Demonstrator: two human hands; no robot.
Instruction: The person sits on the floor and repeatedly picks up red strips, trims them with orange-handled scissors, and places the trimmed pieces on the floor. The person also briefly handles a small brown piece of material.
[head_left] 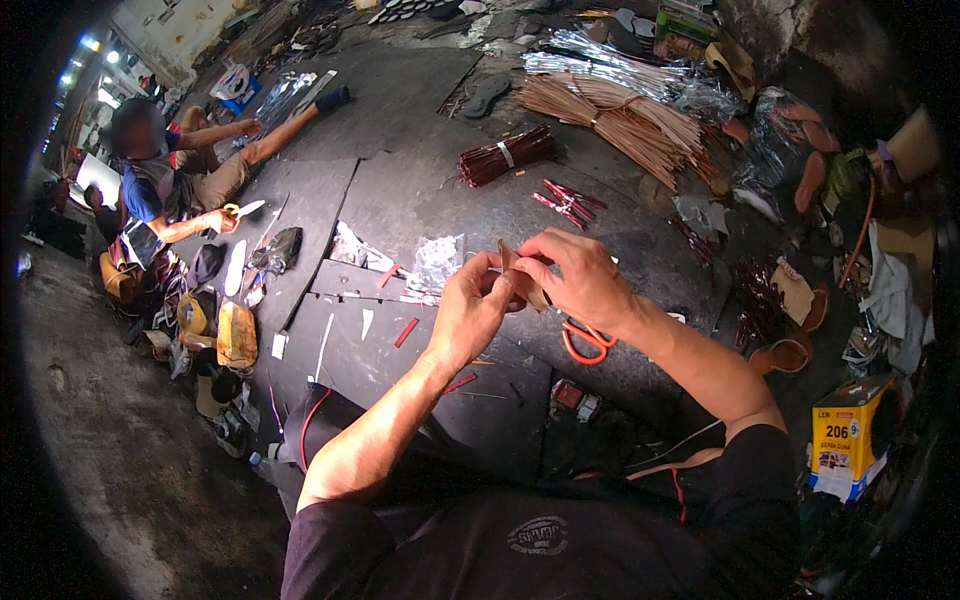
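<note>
My left hand (pixel 472 308) and my right hand (pixel 585 278) meet in front of me. Pinched between their fingers is a thin tan-brown piece (pixel 530 291), perhaps leather, with one pointed end standing up above the fingertips. The fingers cover much of it. Just below my right hand show the orange handles of a pair of scissors (pixel 588 342). Their blades are hidden, and I cannot tell whether they lie on the floor or hang from the hand. Beyond my left hand lies a crumpled clear plastic bag (pixel 437 262).
Dark red strips in a tied bundle (pixel 506 156) lie ahead, with brown strips (pixel 610 125) bundled behind. Loose red strips (pixel 570 203) are nearer. At right stand a yellow box (pixel 850 440) and shoe parts (pixel 783 354). A person (pixel 165 190) with scissors sits at far left.
</note>
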